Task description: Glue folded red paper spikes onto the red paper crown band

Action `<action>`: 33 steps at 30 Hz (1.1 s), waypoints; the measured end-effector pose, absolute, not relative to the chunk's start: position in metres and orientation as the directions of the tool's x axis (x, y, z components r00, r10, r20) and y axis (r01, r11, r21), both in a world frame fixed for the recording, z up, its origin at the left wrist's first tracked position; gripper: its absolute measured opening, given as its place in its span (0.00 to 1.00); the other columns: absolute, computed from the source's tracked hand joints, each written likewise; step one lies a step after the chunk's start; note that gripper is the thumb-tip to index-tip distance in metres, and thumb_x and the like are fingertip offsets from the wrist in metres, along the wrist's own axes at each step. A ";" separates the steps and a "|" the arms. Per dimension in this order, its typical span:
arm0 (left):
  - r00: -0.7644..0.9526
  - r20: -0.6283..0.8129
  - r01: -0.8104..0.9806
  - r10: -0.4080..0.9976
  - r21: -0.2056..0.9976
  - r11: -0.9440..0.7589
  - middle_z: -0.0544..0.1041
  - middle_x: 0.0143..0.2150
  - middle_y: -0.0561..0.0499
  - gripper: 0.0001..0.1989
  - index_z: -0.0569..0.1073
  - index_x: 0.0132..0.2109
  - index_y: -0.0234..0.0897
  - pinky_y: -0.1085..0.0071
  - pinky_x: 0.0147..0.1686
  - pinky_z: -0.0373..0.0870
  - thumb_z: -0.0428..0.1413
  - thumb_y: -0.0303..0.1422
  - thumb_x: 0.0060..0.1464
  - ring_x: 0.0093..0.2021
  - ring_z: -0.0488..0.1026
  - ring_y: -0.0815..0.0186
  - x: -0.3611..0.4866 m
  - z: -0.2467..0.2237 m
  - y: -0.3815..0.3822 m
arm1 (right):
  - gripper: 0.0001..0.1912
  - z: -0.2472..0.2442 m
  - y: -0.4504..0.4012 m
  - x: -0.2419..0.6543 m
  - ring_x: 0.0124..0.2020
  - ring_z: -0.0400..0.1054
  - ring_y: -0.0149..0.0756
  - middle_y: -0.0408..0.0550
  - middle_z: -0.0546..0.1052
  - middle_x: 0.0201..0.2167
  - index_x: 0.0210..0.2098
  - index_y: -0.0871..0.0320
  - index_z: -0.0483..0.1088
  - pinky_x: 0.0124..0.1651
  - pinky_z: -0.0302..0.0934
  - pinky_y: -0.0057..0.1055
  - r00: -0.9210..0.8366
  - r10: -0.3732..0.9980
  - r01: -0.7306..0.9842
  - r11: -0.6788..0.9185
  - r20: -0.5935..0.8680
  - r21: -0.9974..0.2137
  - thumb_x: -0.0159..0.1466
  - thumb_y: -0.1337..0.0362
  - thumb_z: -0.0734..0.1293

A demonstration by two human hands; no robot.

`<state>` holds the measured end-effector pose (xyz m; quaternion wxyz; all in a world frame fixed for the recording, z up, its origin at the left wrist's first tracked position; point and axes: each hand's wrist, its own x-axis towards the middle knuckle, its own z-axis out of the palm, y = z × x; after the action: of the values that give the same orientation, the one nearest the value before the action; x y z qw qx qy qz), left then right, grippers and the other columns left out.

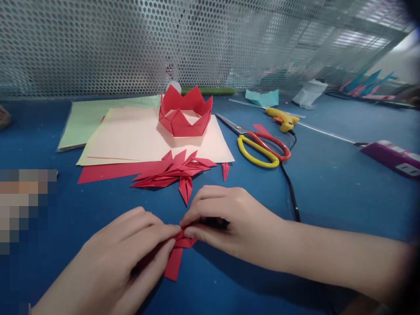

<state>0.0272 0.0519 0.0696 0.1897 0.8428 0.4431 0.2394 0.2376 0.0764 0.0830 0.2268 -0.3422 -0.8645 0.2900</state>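
Observation:
A red paper strip [173, 264] with folds at its upper end lies just above the blue table between my hands. My left hand [131, 245] pinches its folded part from the left, thumb below and index finger on top. From the right, my right hand [223, 218] grips the same folded part between thumb and fingertips. My fingers hide some of the folds. Just beyond them rests a pile of folded red paper pieces [177, 170], pointed like petals. One small folded red piece [225, 171] lies apart to its right.
A red paper crown shape [185, 124] stands on pale paper sheets [124, 131], with green sheets [74, 127] behind. To the right are scissors [259, 148], a yellow glue gun [281, 119] with its cord, and a purple power strip [392, 157]. A perforated metal panel [131, 48] borders the back.

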 end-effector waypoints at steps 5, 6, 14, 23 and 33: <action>0.477 0.223 0.660 0.850 0.547 -0.514 0.75 0.31 0.59 0.08 0.75 0.37 0.51 0.81 0.30 0.64 0.51 0.39 0.57 0.31 0.70 0.72 0.027 0.069 0.052 | 0.06 0.079 0.077 0.236 0.33 0.67 0.29 0.46 0.75 0.31 0.35 0.60 0.74 0.37 0.62 0.23 -0.674 0.705 0.441 0.624 0.221 -0.645 0.64 0.66 0.65; 0.478 0.225 0.662 0.849 0.544 -0.516 0.75 0.31 0.59 0.08 0.75 0.38 0.51 0.81 0.30 0.64 0.51 0.39 0.57 0.31 0.69 0.72 0.027 0.068 0.052 | 0.06 0.079 0.077 0.235 0.33 0.67 0.29 0.46 0.75 0.31 0.35 0.60 0.74 0.37 0.62 0.23 -0.675 0.704 0.443 0.628 0.224 -0.639 0.64 0.66 0.65; 0.515 0.187 0.690 0.836 0.489 -0.534 0.74 0.30 0.59 0.07 0.72 0.36 0.49 0.80 0.26 0.64 0.50 0.39 0.57 0.26 0.68 0.72 0.026 0.070 0.053 | 0.04 0.078 0.077 0.235 0.33 0.66 0.29 0.46 0.74 0.30 0.34 0.61 0.75 0.36 0.61 0.22 -0.668 0.712 0.447 0.616 0.216 -0.649 0.62 0.68 0.67; 0.538 0.111 0.710 0.836 0.475 -0.520 0.67 0.21 0.61 0.07 0.69 0.30 0.46 0.80 0.16 0.58 0.51 0.37 0.55 0.17 0.62 0.74 0.023 0.071 0.059 | 0.05 0.080 0.081 0.236 0.29 0.67 0.27 0.46 0.73 0.28 0.33 0.62 0.76 0.34 0.60 0.20 -0.694 0.682 0.415 0.642 0.233 -0.644 0.62 0.69 0.67; 0.514 0.135 0.726 0.847 0.457 -0.514 0.67 0.22 0.60 0.05 0.66 0.29 0.44 0.77 0.18 0.58 0.50 0.32 0.52 0.20 0.64 0.72 0.028 0.067 0.057 | 0.04 0.073 0.080 0.233 0.30 0.63 0.27 0.45 0.70 0.27 0.29 0.62 0.72 0.35 0.60 0.21 -0.692 0.633 0.368 0.723 0.347 -0.585 0.60 0.73 0.66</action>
<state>0.0282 0.0573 0.0669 0.1739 0.8526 0.4613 0.1735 0.2327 0.0802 0.0726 0.2730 -0.2822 -0.8871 0.2426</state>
